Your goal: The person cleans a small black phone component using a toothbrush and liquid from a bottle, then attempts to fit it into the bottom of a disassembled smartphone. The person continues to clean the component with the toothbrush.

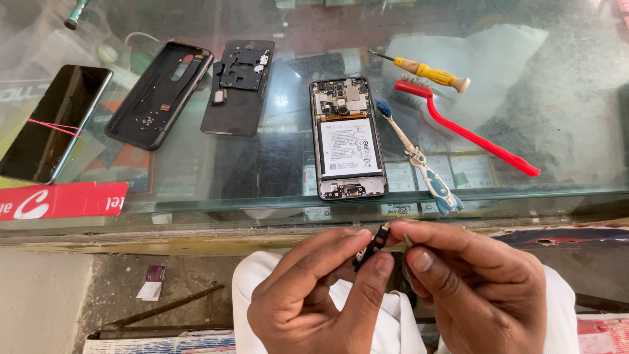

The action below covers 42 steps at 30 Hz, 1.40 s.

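Head view | red sign strip (62,200) at counter's left edge | left hand (314,295) pinches small black part (371,248) | right hand (472,288) grips partly hidden metal tool (407,240)

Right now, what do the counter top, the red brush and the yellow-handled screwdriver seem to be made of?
The counter top looks like clear glass: glossy, scuffed, with things showing through beneath it. The red brush seems moulded plastic with a smooth, slightly shiny handle; its bristles are too small to judge. The yellow-handled screwdriver appears to have a plastic grip with a pale cap and a thin dark shaft, probably metal.
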Each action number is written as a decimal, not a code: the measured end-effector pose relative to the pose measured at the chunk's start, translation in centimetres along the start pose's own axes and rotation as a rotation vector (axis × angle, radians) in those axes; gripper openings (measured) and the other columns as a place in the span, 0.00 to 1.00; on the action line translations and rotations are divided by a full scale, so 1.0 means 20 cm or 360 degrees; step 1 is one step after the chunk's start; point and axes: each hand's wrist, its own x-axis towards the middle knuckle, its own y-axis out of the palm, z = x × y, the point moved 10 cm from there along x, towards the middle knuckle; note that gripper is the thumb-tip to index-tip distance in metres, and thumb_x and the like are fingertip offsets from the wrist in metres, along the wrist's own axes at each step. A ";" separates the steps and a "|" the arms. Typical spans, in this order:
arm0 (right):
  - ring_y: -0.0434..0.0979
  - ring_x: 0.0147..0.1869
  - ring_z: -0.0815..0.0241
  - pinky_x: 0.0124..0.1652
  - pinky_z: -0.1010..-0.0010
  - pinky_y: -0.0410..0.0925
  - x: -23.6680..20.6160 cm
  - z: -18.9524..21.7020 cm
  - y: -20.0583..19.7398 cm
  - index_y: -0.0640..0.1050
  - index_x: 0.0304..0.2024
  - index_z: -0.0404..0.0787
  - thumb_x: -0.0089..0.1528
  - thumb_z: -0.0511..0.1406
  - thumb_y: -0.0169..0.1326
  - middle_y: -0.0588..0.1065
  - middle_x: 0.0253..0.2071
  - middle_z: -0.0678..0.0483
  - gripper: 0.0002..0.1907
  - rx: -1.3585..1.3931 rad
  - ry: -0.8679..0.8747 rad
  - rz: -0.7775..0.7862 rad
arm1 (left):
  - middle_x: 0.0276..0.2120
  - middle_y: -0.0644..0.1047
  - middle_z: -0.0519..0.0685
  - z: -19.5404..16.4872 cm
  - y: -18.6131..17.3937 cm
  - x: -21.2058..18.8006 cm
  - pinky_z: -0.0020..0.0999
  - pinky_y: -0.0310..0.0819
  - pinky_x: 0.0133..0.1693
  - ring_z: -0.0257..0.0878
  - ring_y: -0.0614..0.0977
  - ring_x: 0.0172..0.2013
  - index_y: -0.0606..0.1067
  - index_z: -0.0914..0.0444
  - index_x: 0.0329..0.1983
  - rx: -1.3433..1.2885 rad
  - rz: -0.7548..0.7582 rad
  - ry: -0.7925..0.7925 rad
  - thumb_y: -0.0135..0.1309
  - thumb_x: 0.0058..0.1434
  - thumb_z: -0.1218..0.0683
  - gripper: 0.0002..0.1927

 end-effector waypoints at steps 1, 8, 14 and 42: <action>0.77 0.40 0.66 0.38 0.76 0.69 0.00 0.00 0.01 0.81 0.53 0.23 0.65 0.23 0.55 0.82 0.40 0.44 0.15 0.0038 0.0015 0.0015 | 0.44 0.84 0.60 -0.01 0.01 0.00 0.29 0.89 0.42 0.43 0.89 0.44 0.83 0.70 0.44 0.0020 0.0026 0.0020 0.67 0.54 0.68 0.14; 0.85 0.44 0.61 0.42 0.73 0.76 0.01 0.06 0.01 0.83 0.50 0.27 0.62 0.24 0.58 0.86 0.44 0.42 0.14 -0.0386 0.0012 -0.0091 | 0.39 0.85 0.59 -0.10 0.01 0.00 0.26 0.85 0.41 0.40 0.89 0.42 0.83 0.70 0.44 0.0235 -0.0005 0.0178 0.63 0.56 0.68 0.12; 0.86 0.49 0.63 0.48 0.73 0.79 0.01 0.24 0.11 0.83 0.45 0.33 0.58 0.25 0.62 0.84 0.44 0.48 0.12 -0.0909 -0.0419 -0.0079 | 0.37 0.86 0.56 -0.07 0.00 0.00 0.23 0.86 0.35 0.37 0.89 0.40 0.84 0.67 0.43 0.0316 -0.0048 0.0116 0.64 0.57 0.67 0.11; 0.87 0.45 0.65 0.44 0.76 0.79 0.02 0.26 0.20 0.82 0.49 0.33 0.57 0.25 0.62 0.86 0.43 0.49 0.16 -0.0874 -0.0430 -0.0056 | 0.37 0.86 0.55 -0.07 0.00 -0.02 0.23 0.87 0.34 0.35 0.90 0.37 0.83 0.67 0.42 0.0386 -0.0062 0.0176 0.65 0.56 0.65 0.11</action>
